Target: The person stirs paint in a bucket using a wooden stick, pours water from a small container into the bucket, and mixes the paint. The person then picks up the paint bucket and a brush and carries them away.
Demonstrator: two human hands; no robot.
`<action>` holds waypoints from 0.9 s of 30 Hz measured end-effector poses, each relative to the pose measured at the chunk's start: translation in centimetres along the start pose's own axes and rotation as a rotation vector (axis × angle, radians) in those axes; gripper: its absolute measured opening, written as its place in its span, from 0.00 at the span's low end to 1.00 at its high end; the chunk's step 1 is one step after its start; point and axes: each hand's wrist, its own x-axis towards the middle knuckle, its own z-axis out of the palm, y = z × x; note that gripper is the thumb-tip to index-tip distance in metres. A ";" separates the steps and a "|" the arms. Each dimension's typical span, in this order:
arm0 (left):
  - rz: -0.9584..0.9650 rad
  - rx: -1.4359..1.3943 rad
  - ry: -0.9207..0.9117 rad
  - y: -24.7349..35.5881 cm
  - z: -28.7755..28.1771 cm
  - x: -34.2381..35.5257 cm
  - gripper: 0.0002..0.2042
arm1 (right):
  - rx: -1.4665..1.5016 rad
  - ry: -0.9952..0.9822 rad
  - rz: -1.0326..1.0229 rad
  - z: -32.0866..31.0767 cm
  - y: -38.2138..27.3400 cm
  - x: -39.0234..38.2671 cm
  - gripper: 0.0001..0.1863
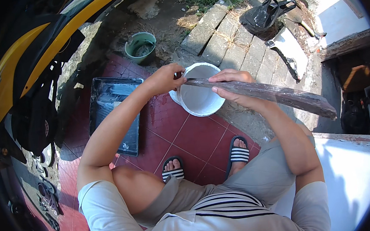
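Note:
A long, weathered grey-brown wooden stick (273, 93) lies slantwise over the white bucket (185, 99), its thin end at the bucket's left rim and its thick end out to the right. My right hand (234, 83) grips it over the bucket's right side, thumb below and fingers along the top. At the thin end, my left hand (165, 79) is closed with its fingertips against the stick, close by the rim; the exact pinch is partly hidden. The bucket stands upright, its inside whitish.
Left of the bucket lies a black paint tray (130, 149) with pale smears. Beyond it stands a green bucket (141, 50). A black plastic bag (260, 19) and a broken white piece (290, 50) lie on paving blocks at the far right. A yellow-and-black motorcycle (39, 52) fills the left.

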 end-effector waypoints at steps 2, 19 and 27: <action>0.037 0.019 0.027 -0.7 0.3 0.3 0.14 | -0.045 0.039 0.158 -0.9 -0.5 -0.2 0.13; -0.347 -0.313 -0.099 -4.0 -2.6 0.1 0.18 | -0.011 0.061 0.490 -0.7 -0.9 -0.3 0.16; -0.321 -0.295 -0.047 -6.9 -3.0 -0.2 0.18 | 0.015 0.197 0.458 -1.3 -2.1 0.9 0.17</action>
